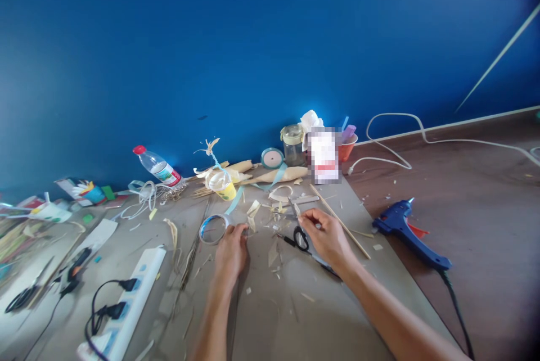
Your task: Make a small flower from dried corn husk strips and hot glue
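Near left: white power strip (pixel 126 307) with black plugs in it, black-handled scissors (pixel 21 298) further left at the mat edge.

Mid: left hand (pixel 231 251) rests knuckles-down on the grey mat (pixel 295 321), fingers curled, fingertips touching the near right rim of the tape roll (pixel 214 229). Can't tell if it's actually pinching the rim or just resting against it.

Right hand (pixel 327 236) sits just right of centre, thumb and forefinger pinched on a thin pale strip (pixel 296 209) sticking up and far-left from the fingertips. Second pair of scissors (pixel 300 239) lies flat under/beside that hand, untouched.

Handling, my read: the strip is light, thin, dry and likely brittle, so it bends easily and could split along its length. Hold near the end, light pinch. Tape roll is light, stiff ring; grab by the rim.

Right: blue glue gun (pixel 407 231) on the brown floor, well apart from the hands, cord trailing near.

Far: long wooden stick (pixel 340 220), yellow cup (pixel 223 184), water bottle (pixel 158 167) lying down, glass jar (pixel 292 144) against the blue wall (pixel 270 40).
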Demonstrator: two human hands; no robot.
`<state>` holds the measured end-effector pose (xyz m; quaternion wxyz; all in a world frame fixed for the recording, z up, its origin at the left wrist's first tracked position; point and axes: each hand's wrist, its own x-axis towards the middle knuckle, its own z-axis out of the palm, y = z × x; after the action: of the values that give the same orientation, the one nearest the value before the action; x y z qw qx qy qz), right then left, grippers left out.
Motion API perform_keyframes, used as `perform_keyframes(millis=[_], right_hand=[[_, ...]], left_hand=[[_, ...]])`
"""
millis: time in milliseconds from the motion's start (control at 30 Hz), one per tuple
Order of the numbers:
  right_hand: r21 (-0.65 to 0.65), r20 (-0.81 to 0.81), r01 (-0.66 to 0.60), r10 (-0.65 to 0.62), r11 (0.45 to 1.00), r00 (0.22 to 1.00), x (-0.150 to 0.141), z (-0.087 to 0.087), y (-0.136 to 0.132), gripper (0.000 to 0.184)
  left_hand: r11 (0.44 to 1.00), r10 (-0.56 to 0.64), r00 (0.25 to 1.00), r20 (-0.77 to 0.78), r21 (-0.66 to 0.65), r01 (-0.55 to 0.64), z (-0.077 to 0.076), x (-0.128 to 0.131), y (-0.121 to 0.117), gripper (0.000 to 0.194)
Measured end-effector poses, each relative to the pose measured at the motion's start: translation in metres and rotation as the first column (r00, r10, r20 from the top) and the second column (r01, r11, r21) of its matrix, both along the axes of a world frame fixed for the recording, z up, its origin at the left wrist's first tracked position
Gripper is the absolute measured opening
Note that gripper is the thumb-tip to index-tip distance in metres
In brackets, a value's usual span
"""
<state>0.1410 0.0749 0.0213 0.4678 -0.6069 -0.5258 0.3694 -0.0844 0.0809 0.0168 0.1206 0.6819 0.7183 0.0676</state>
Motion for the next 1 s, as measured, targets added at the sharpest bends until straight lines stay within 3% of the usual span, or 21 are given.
perform_keyframes(millis=[167,300,367,467,533,633,833,1000], right_hand=[[-0.014,0.013,-0.001,0.001,1.000,1.000,0.000,0.001,0.000,0.024],[0.000,-0.020,0.002,-0.002,1.000,1.000,0.001,0.002,0.001,0.023],[0.016,-0.072,-0.005,0.006,1.000,0.997,0.001,0.001,0.001,0.023],[0.042,-0.201,-0.017,0.025,0.999,0.979,0.001,0.000,0.002,0.026],[0.047,-0.292,-0.034,0.046,0.998,0.955,0.000,0.000,0.002,0.027],[0.039,-0.434,-0.080,0.089,0.996,0.897,-0.001,0.003,0.001,0.026],[0.030,-0.633,-0.220,0.189,0.975,0.750,-0.008,0.008,-0.005,0.021],[0.021,-0.633,-0.242,0.200,0.970,0.748,-0.013,0.007,-0.010,0.022]], left_hand=[[0.999,0.042,0.997,0.058,0.008,-0.043,-0.006,-0.004,0.002,0.021],[0.995,0.077,0.945,0.317,0.030,-0.091,-0.004,-0.009,0.003,0.010],[0.996,0.072,0.824,0.562,-0.001,-0.087,0.002,-0.009,0.000,0.002],[0.995,0.053,0.455,0.889,-0.088,0.056,0.014,-0.002,-0.008,0.019],[0.985,0.074,0.268,0.961,-0.113,0.133,0.019,0.006,-0.014,0.034],[0.964,0.127,0.077,0.989,-0.142,0.226,0.018,0.020,-0.021,0.038],[0.932,0.286,-0.150,0.947,-0.238,0.273,0.010,0.040,-0.030,0.027],[0.854,0.420,-0.209,0.883,-0.307,0.420,0.014,0.050,-0.039,0.024]])
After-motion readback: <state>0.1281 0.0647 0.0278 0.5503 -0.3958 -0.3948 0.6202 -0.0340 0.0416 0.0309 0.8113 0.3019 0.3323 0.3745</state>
